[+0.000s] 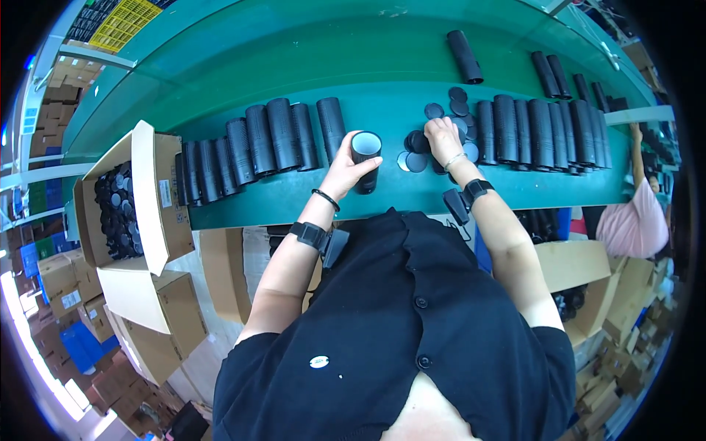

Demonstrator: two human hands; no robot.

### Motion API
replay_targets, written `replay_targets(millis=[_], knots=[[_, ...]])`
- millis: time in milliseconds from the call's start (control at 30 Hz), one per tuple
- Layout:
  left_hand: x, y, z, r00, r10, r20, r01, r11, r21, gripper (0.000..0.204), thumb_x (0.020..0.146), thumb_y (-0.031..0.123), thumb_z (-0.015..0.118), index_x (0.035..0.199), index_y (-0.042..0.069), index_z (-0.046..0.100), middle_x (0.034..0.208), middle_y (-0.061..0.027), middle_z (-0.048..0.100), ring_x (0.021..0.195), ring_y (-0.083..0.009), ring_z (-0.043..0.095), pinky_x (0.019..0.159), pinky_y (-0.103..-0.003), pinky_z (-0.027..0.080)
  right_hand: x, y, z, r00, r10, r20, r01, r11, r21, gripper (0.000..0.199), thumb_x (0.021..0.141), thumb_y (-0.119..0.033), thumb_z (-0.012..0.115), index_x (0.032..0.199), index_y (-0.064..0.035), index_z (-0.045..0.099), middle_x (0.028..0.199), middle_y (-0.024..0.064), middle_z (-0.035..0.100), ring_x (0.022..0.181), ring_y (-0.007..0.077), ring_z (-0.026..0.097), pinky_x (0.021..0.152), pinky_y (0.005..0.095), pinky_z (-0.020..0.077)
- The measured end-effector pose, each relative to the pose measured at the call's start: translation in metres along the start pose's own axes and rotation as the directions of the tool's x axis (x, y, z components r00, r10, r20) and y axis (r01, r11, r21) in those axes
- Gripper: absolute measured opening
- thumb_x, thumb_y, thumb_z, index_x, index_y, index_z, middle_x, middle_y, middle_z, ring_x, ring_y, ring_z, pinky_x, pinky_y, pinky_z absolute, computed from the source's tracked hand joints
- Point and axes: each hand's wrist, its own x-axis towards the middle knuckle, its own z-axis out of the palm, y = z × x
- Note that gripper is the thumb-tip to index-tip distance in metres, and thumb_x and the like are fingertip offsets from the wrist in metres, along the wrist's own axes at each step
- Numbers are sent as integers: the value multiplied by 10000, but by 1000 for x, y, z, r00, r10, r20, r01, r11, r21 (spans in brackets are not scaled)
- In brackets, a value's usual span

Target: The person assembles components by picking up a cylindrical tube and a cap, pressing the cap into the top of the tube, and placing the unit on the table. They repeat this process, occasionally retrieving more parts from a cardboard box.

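Note:
My left hand (344, 170) is wrapped round a black ribbed tube (367, 176), whose open top end shows a pale inside. Over a loose pile of black round caps (416, 162) is my right hand (443, 141), fingers drawn together and pointing down among them. What its fingertips grip, if anything, is hidden by the hand. One cap at the pile's near left shows a lighter face. Just left of my left hand, another black tube (331, 121) lies on the green bench.
Rows of black tubes lie on the left (280, 132) and right (540, 132) of the green bench (397, 88). More tubes (465, 57) lie on the belt-like strip beyond. An open cardboard box (151, 198) of black caps stands at the left. A person in pink (634, 223) is at the far right.

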Motion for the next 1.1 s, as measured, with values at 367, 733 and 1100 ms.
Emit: replay_targets(millis=[367,733,1100], knots=[[-5,24,20,954,-65,291,51,997,55,592,737,33,778,1256,87,497,1105,-4,559,1031,-110,535,897,-266,453,-5,-46,-49,900,429,78,-288,449,846,209,874,-79,628,1069,-5,646,762,-16,632,668,48,575,604,217,475],[-3,21,25,880,-185,437,174,983,65,695,722,44,788,1328,61,450,1216,-45,513,1147,-154,495,985,-294,415,-17,-45,-92,723,-433,538,-688,-382,617,647,946,-205,591,1493,-102,262,1230,70,532,948,171,632,833,314,570],[3,8,26,937,105,332,-245,877,412,692,734,150,796,1317,72,432,1263,-98,475,1226,-210,453,1027,-351,384,-5,-62,-128,915,-114,386,-360,198,912,530,791,-92,737,1286,-80,549,1229,54,528,1058,163,560,942,321,473]])
